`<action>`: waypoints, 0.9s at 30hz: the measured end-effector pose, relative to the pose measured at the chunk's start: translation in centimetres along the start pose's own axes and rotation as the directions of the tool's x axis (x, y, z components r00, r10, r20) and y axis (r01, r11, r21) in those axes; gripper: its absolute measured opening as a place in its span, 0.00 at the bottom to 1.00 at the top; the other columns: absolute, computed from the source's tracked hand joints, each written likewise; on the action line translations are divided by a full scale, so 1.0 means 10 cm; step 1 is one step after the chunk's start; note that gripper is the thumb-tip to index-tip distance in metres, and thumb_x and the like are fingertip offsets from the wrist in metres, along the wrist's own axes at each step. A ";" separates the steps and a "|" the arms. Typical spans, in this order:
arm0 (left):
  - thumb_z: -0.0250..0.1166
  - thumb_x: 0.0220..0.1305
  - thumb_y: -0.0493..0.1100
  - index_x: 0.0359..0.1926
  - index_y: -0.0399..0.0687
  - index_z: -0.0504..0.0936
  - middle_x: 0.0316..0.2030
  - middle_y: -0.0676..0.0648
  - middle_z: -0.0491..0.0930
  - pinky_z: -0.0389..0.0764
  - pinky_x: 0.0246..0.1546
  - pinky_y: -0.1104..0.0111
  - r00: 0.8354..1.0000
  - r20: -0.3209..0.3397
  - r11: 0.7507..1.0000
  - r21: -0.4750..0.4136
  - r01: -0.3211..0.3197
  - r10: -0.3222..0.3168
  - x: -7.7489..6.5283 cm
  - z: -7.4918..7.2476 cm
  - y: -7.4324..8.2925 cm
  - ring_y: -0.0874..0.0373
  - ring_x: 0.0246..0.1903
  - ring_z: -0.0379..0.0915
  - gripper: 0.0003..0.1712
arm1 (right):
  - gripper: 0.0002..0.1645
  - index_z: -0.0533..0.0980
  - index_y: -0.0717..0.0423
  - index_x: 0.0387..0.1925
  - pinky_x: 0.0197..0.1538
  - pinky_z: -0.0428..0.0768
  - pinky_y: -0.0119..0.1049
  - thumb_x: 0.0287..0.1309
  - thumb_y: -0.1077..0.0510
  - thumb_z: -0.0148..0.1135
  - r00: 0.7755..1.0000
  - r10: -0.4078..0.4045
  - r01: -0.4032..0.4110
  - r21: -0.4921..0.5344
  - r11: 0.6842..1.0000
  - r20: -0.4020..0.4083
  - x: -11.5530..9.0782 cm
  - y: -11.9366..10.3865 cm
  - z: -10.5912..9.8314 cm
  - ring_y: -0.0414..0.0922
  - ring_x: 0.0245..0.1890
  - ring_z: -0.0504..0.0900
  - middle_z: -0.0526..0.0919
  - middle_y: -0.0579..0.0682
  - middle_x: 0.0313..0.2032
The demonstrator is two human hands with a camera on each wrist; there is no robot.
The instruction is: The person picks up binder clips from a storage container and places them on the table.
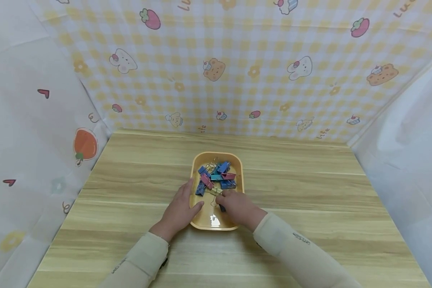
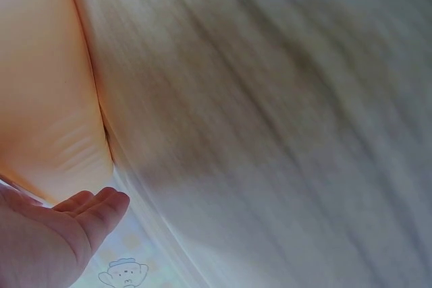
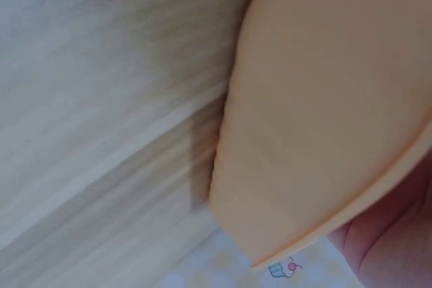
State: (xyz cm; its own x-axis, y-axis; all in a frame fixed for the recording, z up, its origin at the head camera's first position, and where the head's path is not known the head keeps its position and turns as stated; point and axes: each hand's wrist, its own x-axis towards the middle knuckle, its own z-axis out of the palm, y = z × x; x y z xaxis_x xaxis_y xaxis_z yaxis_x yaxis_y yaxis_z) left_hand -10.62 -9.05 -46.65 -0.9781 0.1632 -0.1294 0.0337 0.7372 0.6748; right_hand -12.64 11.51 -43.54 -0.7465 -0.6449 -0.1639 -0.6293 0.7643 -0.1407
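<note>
An orange plastic tray (image 1: pixel 210 228) holds a heap of binder clips in its far half: blue clips (image 1: pixel 228 184), pink clips (image 1: pixel 207 181), a teal clip (image 1: pixel 217 177) and a yellow clip (image 1: pixel 216 191). My right hand (image 1: pixel 236 206) reaches over the tray's right rim with curled fingers, pinching a small black binder clip (image 1: pixel 222 208) close over the tray floor. Along the left wall lies my left hand (image 1: pixel 180 208), its fingers fairly straight against the outside and its thumb over the rim. In the left wrist view, the left fingers (image 2: pixel 101 214) extend beside the tray wall (image 2: pixel 47 79).
The tray stands on a wood-grain table (image 1: pixel 309 192). A yellow checked cloth (image 1: pixel 237 92) hangs behind the table, with pale printed cloth (image 1: pixel 39 132) at the left and white cloth (image 1: pixel 403 160) at the right.
</note>
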 end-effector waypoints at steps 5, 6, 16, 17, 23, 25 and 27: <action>0.62 0.65 0.54 0.76 0.47 0.44 0.70 0.35 0.56 0.65 0.63 0.46 1.000 -0.002 1.000 -0.007 0.006 -0.007 -0.01 0.00 0.01 0.39 0.67 0.58 0.49 | 0.14 0.81 0.48 0.47 0.43 0.82 0.39 0.58 0.61 0.65 0.999 -0.012 0.012 0.001 1.000 -0.044 -0.01 0.00 -0.06 0.45 0.38 0.77 0.80 0.49 0.39; 0.62 0.65 0.53 0.76 0.47 0.44 0.70 0.35 0.56 0.65 0.63 0.46 1.000 -0.002 1.000 -0.006 0.006 -0.006 -0.01 0.00 0.02 0.39 0.67 0.58 0.49 | 0.14 0.81 0.48 0.47 0.43 0.82 0.38 0.58 0.60 0.66 0.999 -0.012 0.012 0.003 1.000 -0.051 -0.01 0.00 -0.07 0.44 0.37 0.76 0.80 0.49 0.38; 0.61 0.65 0.54 0.76 0.48 0.45 0.70 0.36 0.56 0.64 0.64 0.47 1.000 0.000 1.000 -0.011 0.001 -0.001 -0.01 -0.01 0.03 0.39 0.67 0.58 0.48 | 0.17 0.81 0.51 0.45 0.42 0.81 0.39 0.51 0.58 0.72 0.994 -0.010 0.014 0.038 0.999 -0.107 -0.03 0.04 -0.18 0.45 0.38 0.76 0.79 0.49 0.39; 0.61 0.65 0.54 0.76 0.48 0.45 0.70 0.35 0.56 0.64 0.64 0.47 1.000 -0.001 1.000 -0.010 0.001 -0.001 -0.02 -0.01 0.02 0.39 0.67 0.58 0.48 | 0.16 0.80 0.51 0.44 0.41 0.81 0.39 0.51 0.58 0.72 0.993 -0.011 0.015 0.041 0.999 -0.116 -0.03 0.05 -0.19 0.45 0.37 0.76 0.79 0.49 0.38; 0.62 0.65 0.53 0.76 0.47 0.45 0.69 0.35 0.57 0.64 0.63 0.47 1.000 -0.013 1.000 -0.005 0.001 -0.001 -0.02 0.00 0.02 0.38 0.66 0.58 0.49 | 0.15 0.79 0.52 0.41 0.34 0.77 0.36 0.49 0.59 0.71 0.988 -0.009 0.011 0.013 1.000 -0.156 -0.04 0.10 -0.23 0.43 0.31 0.73 0.76 0.48 0.35; 0.62 0.65 0.53 0.76 0.48 0.45 0.69 0.35 0.57 0.65 0.63 0.47 1.000 -0.012 1.000 -0.002 0.004 -0.004 -0.02 0.00 0.02 0.39 0.66 0.59 0.49 | 0.16 0.79 0.52 0.41 0.34 0.78 0.36 0.48 0.60 0.71 0.986 -0.006 0.007 0.006 1.000 -0.169 -0.05 0.13 -0.25 0.43 0.32 0.74 0.77 0.48 0.36; 0.62 0.65 0.53 0.76 0.47 0.45 0.69 0.35 0.57 0.65 0.63 0.47 1.000 -0.012 1.000 0.002 0.003 -0.003 -0.02 0.01 0.01 0.38 0.66 0.59 0.48 | 0.17 0.79 0.52 0.42 0.38 0.80 0.38 0.48 0.60 0.71 0.984 0.005 -0.002 0.014 1.000 -0.176 -0.05 0.15 -0.27 0.44 0.36 0.76 0.79 0.50 0.39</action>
State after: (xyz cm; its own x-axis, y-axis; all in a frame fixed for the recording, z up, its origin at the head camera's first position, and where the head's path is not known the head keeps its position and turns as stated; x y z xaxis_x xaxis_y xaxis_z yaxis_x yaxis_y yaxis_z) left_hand -10.44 -8.94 -46.58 -0.9805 0.1536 -0.1227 0.0315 0.7387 0.6733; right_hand -13.76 12.97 -41.03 -0.7760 -0.6306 0.0103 -0.6244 0.7657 -0.1543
